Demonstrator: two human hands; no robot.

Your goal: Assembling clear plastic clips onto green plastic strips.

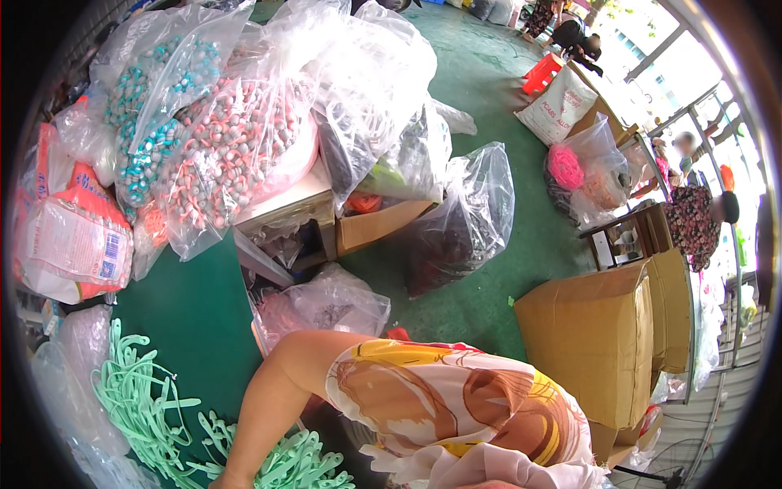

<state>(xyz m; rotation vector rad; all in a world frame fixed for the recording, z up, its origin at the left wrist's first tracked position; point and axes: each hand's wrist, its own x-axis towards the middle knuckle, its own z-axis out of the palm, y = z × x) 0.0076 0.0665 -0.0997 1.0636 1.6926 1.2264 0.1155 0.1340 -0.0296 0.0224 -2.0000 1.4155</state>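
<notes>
My right arm, in a patterned short sleeve (456, 391), bends at the elbow and reaches down to the lower edge. Only the wrist end of my right hand (230, 481) shows there; its fingers are cut off, so their hold is hidden. Beside that wrist lies a heap of mint-green flexible straps (303, 464) with small holes and rounded ends. A larger tangle of the same straps (142, 399) spreads to the left over the dark green tabletop (183, 314). My left hand is outside the picture.
Transparent bags of pink-and-grey pieces (232, 147) and blue pieces (147, 163) crowd the far left. An orange-and-white package (77, 244) sits at the left edge. On the floor stand a dark-filled bag (464, 220) and a large cardboard box (582, 342). Other people are at the far right.
</notes>
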